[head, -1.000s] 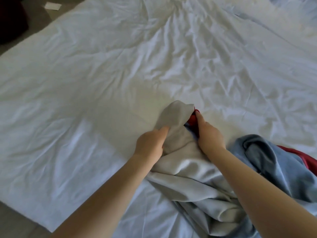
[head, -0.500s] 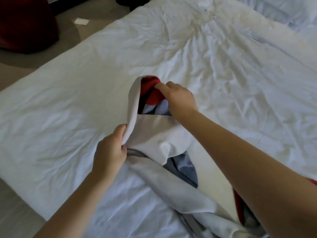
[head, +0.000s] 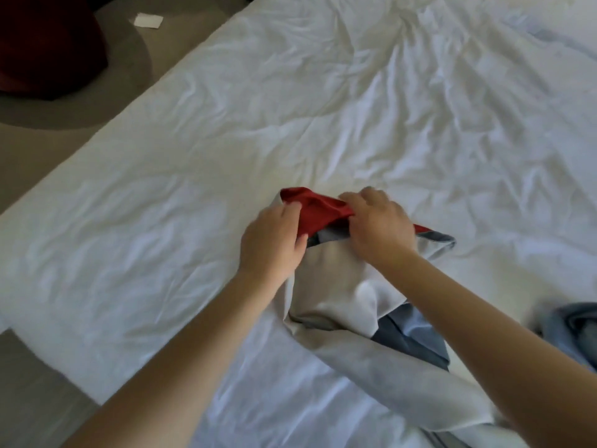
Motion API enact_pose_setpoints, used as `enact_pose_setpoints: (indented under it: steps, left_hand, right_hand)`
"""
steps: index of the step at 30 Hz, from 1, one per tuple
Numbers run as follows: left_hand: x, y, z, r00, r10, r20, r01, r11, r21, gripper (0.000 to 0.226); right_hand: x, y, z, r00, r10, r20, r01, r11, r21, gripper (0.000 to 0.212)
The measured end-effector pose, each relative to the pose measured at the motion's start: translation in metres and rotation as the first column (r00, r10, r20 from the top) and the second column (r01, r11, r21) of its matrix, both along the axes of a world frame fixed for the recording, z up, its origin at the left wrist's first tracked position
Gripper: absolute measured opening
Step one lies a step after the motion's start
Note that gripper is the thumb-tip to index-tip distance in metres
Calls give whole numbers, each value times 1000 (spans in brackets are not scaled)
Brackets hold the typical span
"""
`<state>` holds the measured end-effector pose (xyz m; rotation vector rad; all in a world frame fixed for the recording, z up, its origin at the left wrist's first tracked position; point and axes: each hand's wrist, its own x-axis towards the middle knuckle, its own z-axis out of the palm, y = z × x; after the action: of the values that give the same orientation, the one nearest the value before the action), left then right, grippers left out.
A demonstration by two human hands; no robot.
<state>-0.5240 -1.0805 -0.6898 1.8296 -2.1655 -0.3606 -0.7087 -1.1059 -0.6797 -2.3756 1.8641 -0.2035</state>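
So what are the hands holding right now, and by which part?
Both hold the crumpled grey, red and blue cloth garment at its far red end: left hand grips the left edge, right hand pinches the bunched red fabric.

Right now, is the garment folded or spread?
Neither: the garment is bunched; left hand and right hand grip its red end.

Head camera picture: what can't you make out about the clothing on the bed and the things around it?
All in the head view:
1. The grey, red and blue fabric garment is bunched and cut off by the bottom edge, so its type is unclear.
2. The left hand and right hand have fingertips partly hidden in its red fold.
3. The blue crumpled cloth is blurred and cut by the right edge.
4. The small white paper slip is too small to read.
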Motion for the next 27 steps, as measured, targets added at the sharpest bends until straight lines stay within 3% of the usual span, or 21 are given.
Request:
enact_pose_setpoints:
  steps: [2,4,6,8,11,13,18,23,25,27]
  left_hand:
    - [-10,-27,0,996,-81,49,82,996,-29,41]
    - [-18,-49,-5,978,-161,135,161,987,6,41]
    - [-18,-63,-15,955,-223,196,204,972,114,39]
    - [-10,-68,-23,936,-271,223,231,954,191,29]
    - [5,-64,-28,927,-301,223,273,951,148,7]
    - [16,-56,-25,932,-287,221,267,957,116,7]
    - [75,-35,-7,996,22,85,-25,999,27,12]
    - [134,2,1,951,310,11,-310,950,-22,7]
    - [147,18,-5,929,366,48,-368,929,43,8]
    - [150,26,-13,920,379,103,-391,909,146,9]
  right_hand:
    - [-13,15,1,953,-301,26,303,950,-72,32]
    - [-21,27,-3,794,-607,8,601,788,133,53]
    - [-21,36,-13,664,-745,-61,699,590,406,69]
    - [-16,43,-28,635,-773,2,655,540,528,67]
    - [-6,33,-40,652,-739,169,598,638,485,22]
    - [-1,16,-35,735,-649,197,527,729,437,6]
    - [36,-38,2,861,-416,292,357,904,234,23]
    - [95,-91,32,908,-164,385,186,982,-20,20]
    - [114,-106,31,934,-140,329,154,988,-17,20]
    - [128,-113,23,977,-125,175,101,985,143,26]
